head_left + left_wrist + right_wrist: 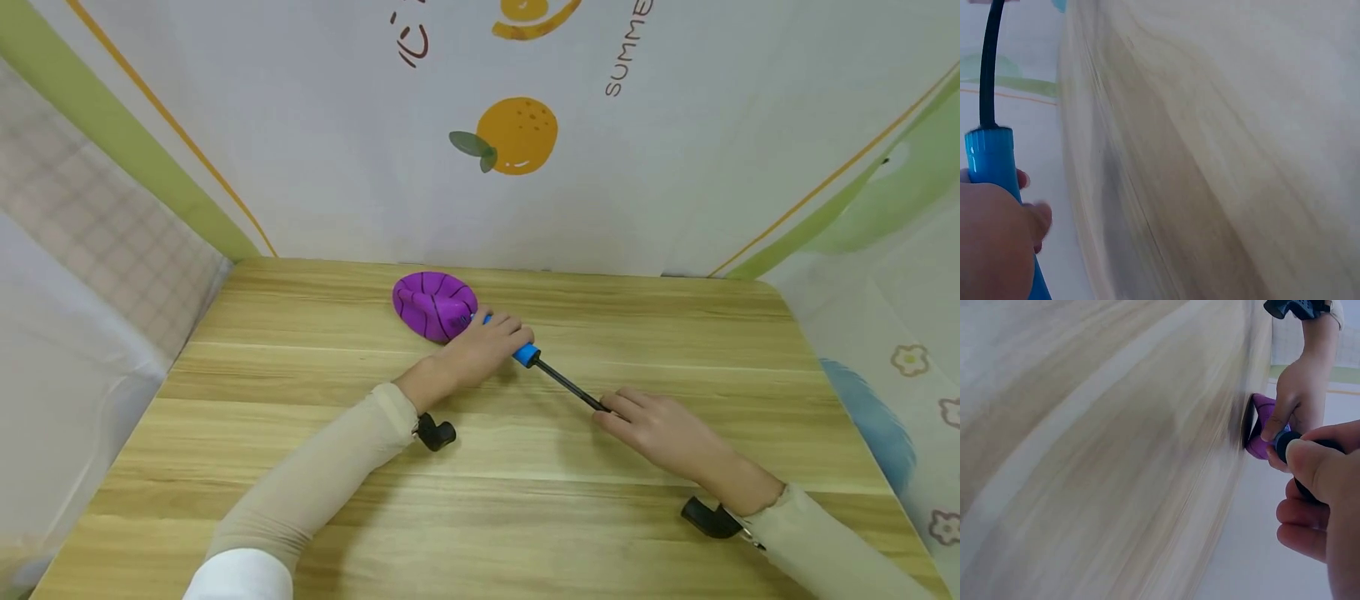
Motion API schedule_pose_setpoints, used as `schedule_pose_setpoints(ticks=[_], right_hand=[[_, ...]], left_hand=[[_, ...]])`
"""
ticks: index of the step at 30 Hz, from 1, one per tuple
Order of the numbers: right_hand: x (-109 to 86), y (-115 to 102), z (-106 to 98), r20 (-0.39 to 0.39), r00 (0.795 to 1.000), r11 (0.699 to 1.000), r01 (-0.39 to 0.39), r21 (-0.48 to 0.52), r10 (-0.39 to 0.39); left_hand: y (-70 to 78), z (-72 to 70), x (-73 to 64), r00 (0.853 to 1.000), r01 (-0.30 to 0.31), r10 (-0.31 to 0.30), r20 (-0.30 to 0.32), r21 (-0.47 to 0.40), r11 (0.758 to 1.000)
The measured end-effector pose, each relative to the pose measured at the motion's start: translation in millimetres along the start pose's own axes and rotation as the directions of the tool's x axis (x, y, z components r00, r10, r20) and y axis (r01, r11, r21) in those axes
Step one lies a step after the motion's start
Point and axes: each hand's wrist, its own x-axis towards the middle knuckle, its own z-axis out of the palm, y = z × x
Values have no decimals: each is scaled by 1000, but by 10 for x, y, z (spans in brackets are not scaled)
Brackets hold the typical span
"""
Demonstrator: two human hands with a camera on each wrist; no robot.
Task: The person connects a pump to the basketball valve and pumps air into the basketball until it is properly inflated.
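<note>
A purple ball with black lines (423, 298) lies caved in and partly flat near the table's back edge. My left hand (483, 346) wraps around the blue barrel of a hand pump (527, 355), whose far end meets the ball; that contact is hidden behind the fingers. From the barrel a long black rod (568, 383) stretches out toward the right. At its outer end my right hand (663, 432) grips the black handle (1285, 445), mostly covered by the fingers in the head view. The left wrist view shows the blue barrel (991, 156) in the curled fingers.
The wood-grain table (480, 533) runs back to a white curtain (337, 167) with fruit prints. Printed cloth also hangs at the left and right sides. Black wrist devices (435, 433) are strapped under both forearms, just above the tabletop.
</note>
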Motion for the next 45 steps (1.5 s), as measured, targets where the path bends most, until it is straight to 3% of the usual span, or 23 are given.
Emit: schedule_pose_setpoints(ticks=[8, 27, 37, 45], right_hand=[[139, 79, 105, 43, 999, 999, -24, 26, 23], [602, 239, 364, 28, 1000, 1000, 6, -4, -6], [632, 235, 420, 12, 1000, 1000, -2, -12, 2], [546, 216, 408, 53, 999, 1000, -1, -19, 2]], left_hand=[[51, 7, 3, 999, 53, -53, 7, 2, 999], [85, -18, 7, 999, 44, -43, -12, 45, 998], [40, -4, 12, 1000, 24, -24, -3, 23, 999], [14, 15, 19, 1000, 3, -3, 13, 21, 1000]])
